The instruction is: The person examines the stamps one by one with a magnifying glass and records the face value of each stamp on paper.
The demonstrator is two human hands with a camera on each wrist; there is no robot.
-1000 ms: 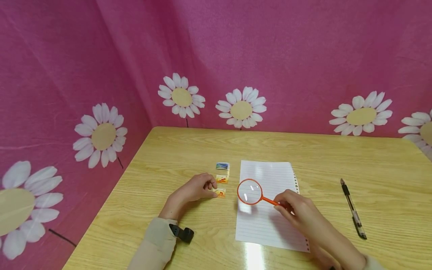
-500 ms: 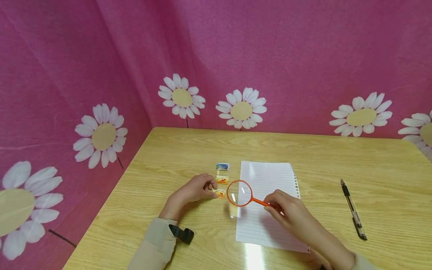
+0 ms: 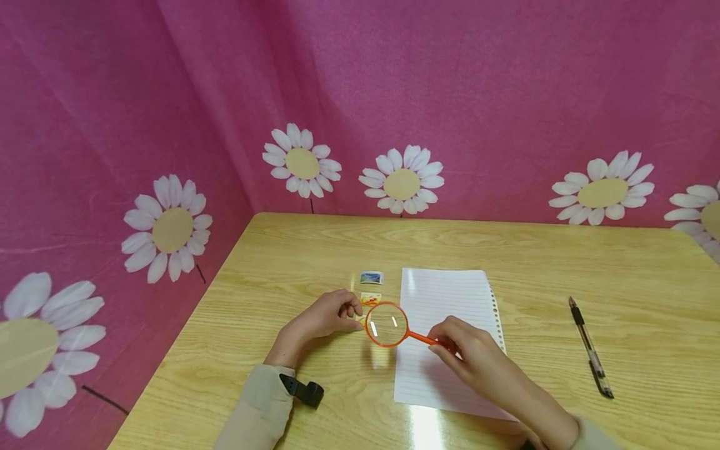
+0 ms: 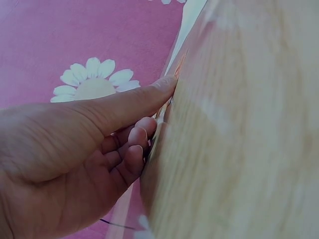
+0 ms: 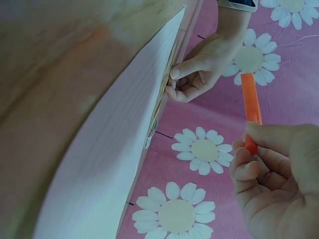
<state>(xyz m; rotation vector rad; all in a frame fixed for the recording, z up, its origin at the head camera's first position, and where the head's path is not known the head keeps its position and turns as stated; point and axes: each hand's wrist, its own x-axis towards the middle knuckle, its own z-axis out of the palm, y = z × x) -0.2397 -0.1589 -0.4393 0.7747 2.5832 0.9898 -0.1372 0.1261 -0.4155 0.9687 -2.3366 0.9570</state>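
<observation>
My right hand [image 3: 469, 350] grips the orange handle of a magnifying glass [image 3: 416, 335] in the head view. The round lens is raised over the left edge of the lined paper [image 3: 444, 375] and overlaps the nearest stamp. That yellow stamp [image 3: 362, 319] lies flat, mostly hidden behind the lens. With thumb and curled fingertips my left hand [image 3: 323, 315] holds its left edge against the table. Beyond it lie a yellow-and-red stamp [image 3: 370, 298] and a blue-green stamp [image 3: 371, 277], in a column. In the right wrist view, thumb and fingers pinch the orange handle [image 5: 251, 99].
A black-capped clear pen [image 3: 589, 347] lies on the wooden table [image 3: 534, 262], right of the paper. Magenta cloth [image 3: 478, 94] with white daisies hangs behind and to the left. A bright reflection shows on the table near the paper's front edge.
My right hand has carried the magnifying glass leftward, from over the paper to the nearest stamp, which its lens now overlaps. The left hand has stayed in place.
</observation>
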